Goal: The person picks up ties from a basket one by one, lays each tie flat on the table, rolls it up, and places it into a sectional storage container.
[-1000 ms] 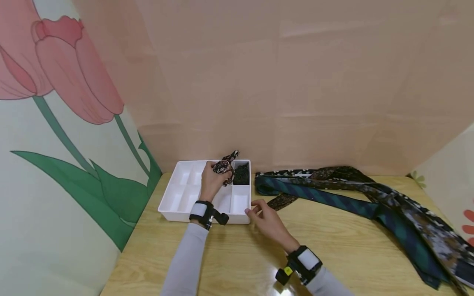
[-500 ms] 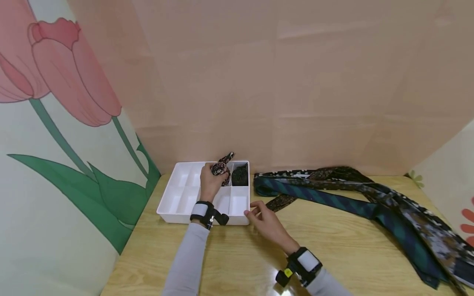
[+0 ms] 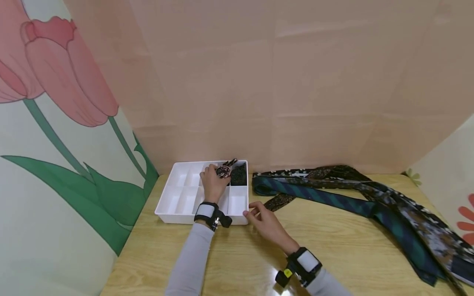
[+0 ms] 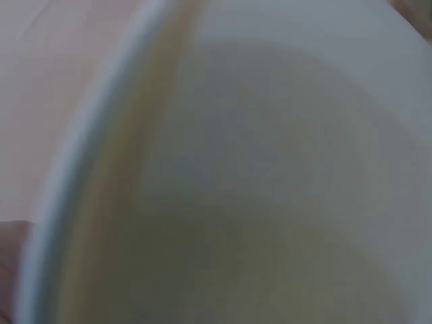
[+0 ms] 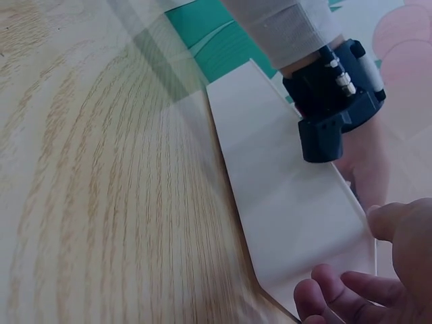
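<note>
My left hand (image 3: 214, 183) pinches a rolled dark patterned necktie (image 3: 223, 171) in the back row of a white divided box (image 3: 168, 215). Its pale-edged spiral faces up, and a loose end (image 3: 232, 162) sticks out toward the back rim. To its right, a dark green rolled tie (image 3: 238, 176) fills the back right compartment. My right hand (image 3: 267, 222) rests at the box's front right corner. In the right wrist view, its thumb (image 5: 388, 221) touches the rim and its bent fingers (image 5: 331, 287) lie near the outer wall. The left wrist view shows mostly a blurred pale surface.
Several unrolled neckties lie in a long heap right of the box, including a green and navy striped tie (image 3: 329, 199) and a floral tie (image 3: 426, 220). A brown covering (image 3: 296, 90) stands behind the wooden table (image 3: 237, 263). A tulip-painted wall (image 3: 74, 164) is at left.
My left hand has lowered the rolled necktie into the back row beside the dark green roll; its loose end has sunk toward the rim. My right hand stays at the box corner.
</note>
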A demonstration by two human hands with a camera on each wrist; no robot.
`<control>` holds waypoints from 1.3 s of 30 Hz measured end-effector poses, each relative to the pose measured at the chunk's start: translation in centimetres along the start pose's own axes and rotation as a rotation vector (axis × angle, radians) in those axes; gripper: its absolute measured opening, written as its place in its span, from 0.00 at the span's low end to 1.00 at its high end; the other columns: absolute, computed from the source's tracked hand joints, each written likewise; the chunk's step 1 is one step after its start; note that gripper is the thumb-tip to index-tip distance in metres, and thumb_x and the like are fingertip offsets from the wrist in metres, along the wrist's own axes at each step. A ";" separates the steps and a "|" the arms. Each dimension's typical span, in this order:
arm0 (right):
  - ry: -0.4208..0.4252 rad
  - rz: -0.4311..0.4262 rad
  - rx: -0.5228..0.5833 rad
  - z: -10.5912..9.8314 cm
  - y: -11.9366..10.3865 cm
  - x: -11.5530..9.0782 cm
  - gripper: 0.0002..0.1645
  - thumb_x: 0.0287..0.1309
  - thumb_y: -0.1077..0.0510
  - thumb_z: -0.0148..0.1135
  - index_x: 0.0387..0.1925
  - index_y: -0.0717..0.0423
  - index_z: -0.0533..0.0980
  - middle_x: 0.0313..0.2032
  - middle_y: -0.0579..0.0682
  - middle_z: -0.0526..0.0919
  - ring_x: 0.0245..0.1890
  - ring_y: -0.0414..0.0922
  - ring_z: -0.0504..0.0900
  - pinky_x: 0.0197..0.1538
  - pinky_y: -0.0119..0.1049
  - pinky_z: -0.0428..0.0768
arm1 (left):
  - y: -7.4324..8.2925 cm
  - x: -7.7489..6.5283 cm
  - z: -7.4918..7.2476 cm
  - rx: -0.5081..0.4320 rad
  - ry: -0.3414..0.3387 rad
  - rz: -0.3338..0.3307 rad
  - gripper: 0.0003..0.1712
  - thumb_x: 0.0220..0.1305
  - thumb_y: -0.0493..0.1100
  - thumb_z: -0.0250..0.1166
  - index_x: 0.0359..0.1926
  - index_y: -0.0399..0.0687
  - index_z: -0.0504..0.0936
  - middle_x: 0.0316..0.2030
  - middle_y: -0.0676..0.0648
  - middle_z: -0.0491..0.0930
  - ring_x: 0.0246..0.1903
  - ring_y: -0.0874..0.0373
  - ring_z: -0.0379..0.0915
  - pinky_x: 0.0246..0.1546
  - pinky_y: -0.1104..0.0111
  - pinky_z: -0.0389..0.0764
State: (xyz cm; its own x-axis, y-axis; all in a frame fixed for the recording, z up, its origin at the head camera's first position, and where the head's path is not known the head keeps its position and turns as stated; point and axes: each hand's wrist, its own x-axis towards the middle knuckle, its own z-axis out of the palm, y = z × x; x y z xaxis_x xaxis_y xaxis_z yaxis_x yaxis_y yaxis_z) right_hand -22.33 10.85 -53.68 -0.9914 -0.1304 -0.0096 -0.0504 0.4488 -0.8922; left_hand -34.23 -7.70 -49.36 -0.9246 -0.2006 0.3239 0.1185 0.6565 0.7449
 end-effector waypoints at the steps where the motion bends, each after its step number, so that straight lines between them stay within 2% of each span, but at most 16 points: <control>1: -0.003 0.002 -0.004 0.1 0.0 0.0 0.24 0.74 0.48 0.65 0.62 0.59 0.76 0.40 0.52 0.85 0.31 0.42 0.81 0.32 0.35 0.78 | 0.1 -0.1 0.0 0.019 0.004 -0.001 0.32 0.49 0.39 0.83 0.52 0.32 0.78 0.50 0.32 0.79 0.54 0.35 0.70 0.59 0.48 0.70; 5: -0.005 -0.001 -0.008 0.1 0.0 0.0 0.23 0.75 0.49 0.65 0.61 0.59 0.77 0.39 0.51 0.84 0.31 0.41 0.80 0.32 0.34 0.78 | 0.3 -0.3 -0.1 0.075 -0.021 -0.031 0.35 0.52 0.41 0.84 0.55 0.31 0.77 0.56 0.31 0.73 0.58 0.34 0.67 0.60 0.48 0.73; 10: 0.004 -0.011 -0.005 0.2 -0.1 0.0 0.22 0.75 0.50 0.65 0.60 0.60 0.77 0.39 0.51 0.84 0.31 0.41 0.80 0.32 0.34 0.77 | 0.4 0.0 -0.5 0.145 -0.106 -0.033 0.37 0.56 0.47 0.81 0.60 0.29 0.78 0.58 0.29 0.72 0.59 0.34 0.65 0.60 0.47 0.74; 14: -0.003 -0.007 -0.009 0.2 0.0 -0.1 0.23 0.75 0.49 0.64 0.61 0.60 0.76 0.39 0.51 0.84 0.31 0.41 0.79 0.33 0.35 0.77 | 0.2 0.2 -0.6 0.122 -0.160 -0.032 0.38 0.59 0.48 0.76 0.65 0.32 0.76 0.60 0.30 0.72 0.59 0.35 0.65 0.58 0.48 0.74; 19: -0.001 -0.004 -0.012 0.1 0.1 -0.2 0.23 0.75 0.49 0.64 0.62 0.59 0.76 0.40 0.51 0.84 0.31 0.41 0.79 0.33 0.35 0.76 | 0.2 0.3 -0.6 0.060 -0.127 0.005 0.29 0.65 0.43 0.75 0.64 0.38 0.78 0.58 0.32 0.77 0.56 0.35 0.69 0.57 0.48 0.74; 24: -0.003 0.001 -0.012 0.0 0.0 -0.3 0.24 0.75 0.49 0.64 0.62 0.59 0.76 0.40 0.52 0.84 0.32 0.41 0.80 0.34 0.35 0.77 | 0.3 0.0 -0.5 0.119 -0.093 0.075 0.20 0.66 0.40 0.75 0.55 0.36 0.83 0.51 0.32 0.82 0.53 0.33 0.75 0.57 0.47 0.72; 28: -0.006 0.009 -0.014 0.0 0.0 -0.3 0.24 0.75 0.49 0.64 0.62 0.59 0.75 0.40 0.52 0.85 0.32 0.41 0.80 0.34 0.35 0.77 | 0.2 -0.1 -0.3 0.153 -0.081 0.093 0.19 0.66 0.40 0.75 0.53 0.35 0.85 0.49 0.31 0.83 0.52 0.32 0.78 0.56 0.46 0.73; 36: -0.006 -0.002 -0.010 0.0 -0.2 -0.4 0.24 0.76 0.49 0.63 0.62 0.60 0.75 0.40 0.52 0.84 0.31 0.41 0.79 0.33 0.35 0.76 | 0.5 -0.1 0.2 0.247 -0.073 0.112 0.17 0.65 0.40 0.76 0.50 0.33 0.87 0.48 0.31 0.81 0.51 0.34 0.75 0.55 0.47 0.71; 39: -0.012 0.001 -0.008 0.0 -0.1 -0.4 0.24 0.76 0.49 0.63 0.63 0.60 0.75 0.41 0.52 0.84 0.32 0.41 0.80 0.33 0.35 0.77 | 0.6 -0.4 0.1 0.279 -0.090 0.123 0.19 0.67 0.41 0.75 0.53 0.33 0.87 0.53 0.31 0.80 0.54 0.34 0.72 0.58 0.47 0.71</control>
State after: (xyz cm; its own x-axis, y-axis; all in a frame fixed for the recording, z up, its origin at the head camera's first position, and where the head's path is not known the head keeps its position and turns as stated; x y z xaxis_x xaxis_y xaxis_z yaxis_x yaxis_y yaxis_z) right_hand -21.91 10.83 -53.58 -0.9900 -0.1404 -0.0155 -0.0507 0.4556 -0.8888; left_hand -33.80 -7.13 -49.09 -0.9392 -0.0501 0.3396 0.1394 0.8484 0.5106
